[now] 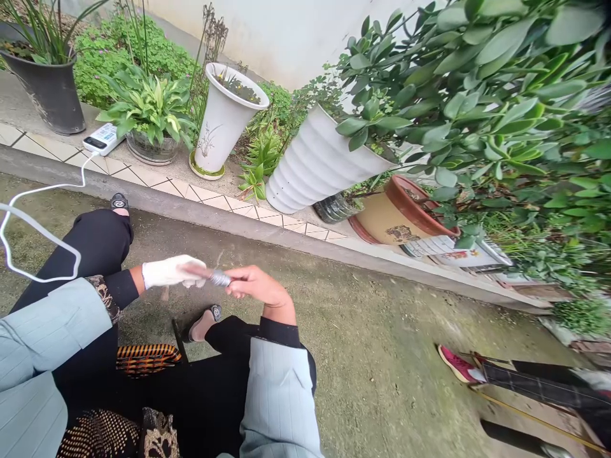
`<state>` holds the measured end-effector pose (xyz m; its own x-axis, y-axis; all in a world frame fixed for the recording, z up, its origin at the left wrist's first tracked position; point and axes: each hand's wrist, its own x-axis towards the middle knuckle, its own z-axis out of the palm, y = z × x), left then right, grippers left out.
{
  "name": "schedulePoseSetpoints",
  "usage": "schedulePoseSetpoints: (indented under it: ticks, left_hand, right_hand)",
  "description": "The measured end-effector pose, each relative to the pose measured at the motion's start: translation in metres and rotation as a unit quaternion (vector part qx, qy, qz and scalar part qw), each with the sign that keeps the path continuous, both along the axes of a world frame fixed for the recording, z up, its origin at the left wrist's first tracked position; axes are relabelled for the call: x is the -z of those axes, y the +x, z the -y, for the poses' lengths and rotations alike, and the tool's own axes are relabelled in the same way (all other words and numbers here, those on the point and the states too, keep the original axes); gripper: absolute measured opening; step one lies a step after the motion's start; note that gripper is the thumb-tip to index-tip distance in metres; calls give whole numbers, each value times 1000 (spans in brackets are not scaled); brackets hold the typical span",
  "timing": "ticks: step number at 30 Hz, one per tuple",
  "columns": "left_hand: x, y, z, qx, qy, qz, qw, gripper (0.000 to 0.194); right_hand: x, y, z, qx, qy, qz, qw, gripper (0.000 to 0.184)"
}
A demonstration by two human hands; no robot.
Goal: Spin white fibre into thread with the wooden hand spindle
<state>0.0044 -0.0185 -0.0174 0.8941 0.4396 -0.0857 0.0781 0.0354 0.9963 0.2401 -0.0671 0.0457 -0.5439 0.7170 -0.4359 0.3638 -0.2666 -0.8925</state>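
Pinching a tool before the ledge's edge, the right hand meets the left hand, whose blurred finger grip I cannot tell

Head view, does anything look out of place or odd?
Two things: what looks like a power bank, its cable plugged in, sits among flowerpots on the tiled ledge, an unusual spot; only the left hand is gloved, the right hand is bare.

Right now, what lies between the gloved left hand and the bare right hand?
In the head view, the silvery part of a slim tool spans the gap between left hand and right hand; blur hides its kind.
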Motion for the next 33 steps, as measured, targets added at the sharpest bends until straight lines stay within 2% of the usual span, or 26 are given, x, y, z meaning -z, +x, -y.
schedulePoseSetpoints:
  ticks: [1,3,5,7,9,11,13,16,18,20,22,26,28,30,33]
  left_hand:
    - [0,0,-1,-19,-31,4,999,33]
    - [-1,1,-1,-16,-55,-4,998,33]
    - [-3,2,1,26,-34,-16,999,29]
    - [-5,3,3,65,14,-24,997,25]
    - [-6,1,3,67,54,-21,996,24]
    - [-7,-2,0,35,67,-11,997,25]
    - [-9,-6,-5,-13,81,-3,997,27]
    - [-14,-12,-11,-57,132,-16,989,30]
    - [-19,-15,-13,-71,156,-29,985,32]
    - [-21,-16,-15,-92,158,-39,982,31]
    - [-20,-16,-16,-117,151,-52,980,29]
    - [-3,-12,-18,-111,147,-63,981,30]
    - [8,-8,-16,-100,122,-46,986,31]
    - [14,-3,-11,-60,90,-50,993,32]
    - [13,3,-3,-10,65,-54,996,32]
  right_hand:
    - [-4,7,1,105,46,-33,993,37]
    - [-5,18,-1,278,116,-61,952,36]
    - [3,21,-8,356,134,-7,925,34]
    - [16,18,-16,342,121,147,920,28]
    - [27,10,-23,271,129,316,900,23]
    - [35,-1,-26,179,143,419,878,21]
    - [37,-10,-26,85,137,462,872,18]
    - [36,-19,-23,-71,48,414,906,13]
    - [33,-21,-19,-171,-35,309,935,13]
    - [29,-20,-16,-222,-83,195,952,17]
    - [23,-17,-12,-215,-88,103,967,30]
    - [7,-5,-7,-121,-49,-11,991,50]
    - [3,-1,-6,-53,-14,-23,998,49]
    - [4,0,-7,33,19,-22,999,40]
    - [15,-6,-13,157,57,-1,986,29]
